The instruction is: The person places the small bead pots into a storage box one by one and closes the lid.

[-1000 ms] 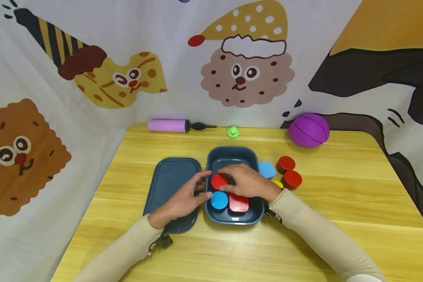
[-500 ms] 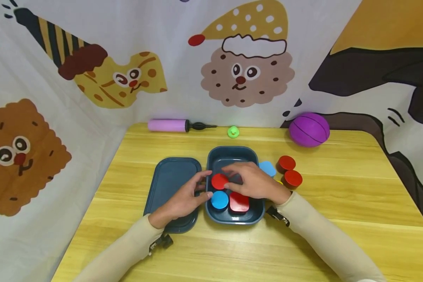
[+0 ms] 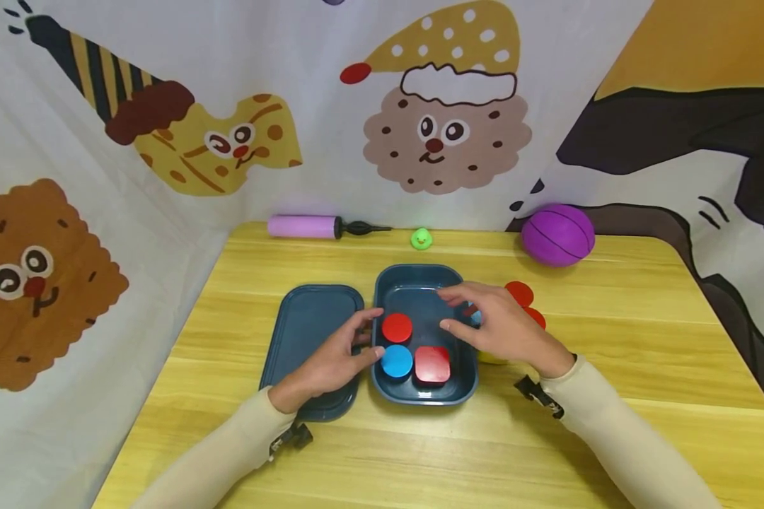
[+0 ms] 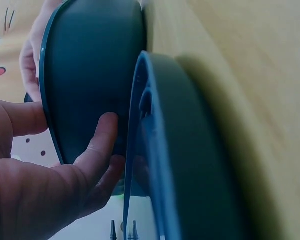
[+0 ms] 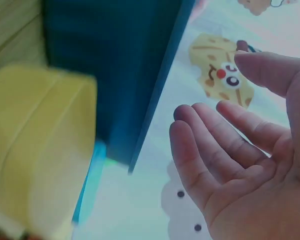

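Observation:
A dark blue lunch box (image 3: 424, 402) holds a red round lidded piece (image 3: 397, 328), a blue round one (image 3: 397, 361) and a red square one (image 3: 432, 365). My left hand (image 3: 331, 360) holds the box's left wall; in the left wrist view its thumb meets the rim and its fingers touch the outer wall (image 4: 85, 60). Over the right rim hovers my right hand (image 3: 509, 329), fingers spread and nothing in them. Beneath it, partly hidden, are a yellow piece (image 5: 45, 145) and a light blue one (image 5: 89, 185), both outside the box.
The matching lid (image 3: 308, 329) lies left of the box, under my left hand. Two red round pieces (image 3: 519, 293) stand right of it, partly covered. Along the back sit a purple pump (image 3: 302, 226), a green duck (image 3: 421, 239) and a purple ball (image 3: 558, 235).
My right hand has drawn back rightward from the red round piece, which stays in the box, and now covers part of the pieces on the right. The left hand has not moved.

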`<control>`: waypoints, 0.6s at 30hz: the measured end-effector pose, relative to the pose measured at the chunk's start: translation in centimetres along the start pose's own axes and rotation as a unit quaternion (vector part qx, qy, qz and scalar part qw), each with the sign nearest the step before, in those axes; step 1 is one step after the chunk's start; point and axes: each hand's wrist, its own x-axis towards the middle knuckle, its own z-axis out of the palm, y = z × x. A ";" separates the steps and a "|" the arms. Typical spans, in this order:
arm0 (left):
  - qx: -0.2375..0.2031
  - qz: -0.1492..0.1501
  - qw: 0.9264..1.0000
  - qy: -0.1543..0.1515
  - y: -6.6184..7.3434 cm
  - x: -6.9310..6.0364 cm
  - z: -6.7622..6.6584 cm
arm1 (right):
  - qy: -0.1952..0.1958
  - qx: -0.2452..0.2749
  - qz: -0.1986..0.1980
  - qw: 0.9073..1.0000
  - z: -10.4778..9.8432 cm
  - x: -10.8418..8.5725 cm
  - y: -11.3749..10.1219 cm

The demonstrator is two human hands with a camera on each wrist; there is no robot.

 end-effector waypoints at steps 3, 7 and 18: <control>0.002 0.000 1.000 0.002 0.0 0.0 0.0 | 0.023 -0.013 0.011 1.000 -0.8 -0.7 0.8; 0.003 0.001 1.000 0.002 0.0 0.0 0.0 | 0.065 -0.034 0.020 0.997 -1.9 -1.9 2.0; 0.001 -0.001 1.000 0.000 0.0 0.0 0.0 | 0.134 -0.066 0.065 0.987 -3.6 -5.4 5.9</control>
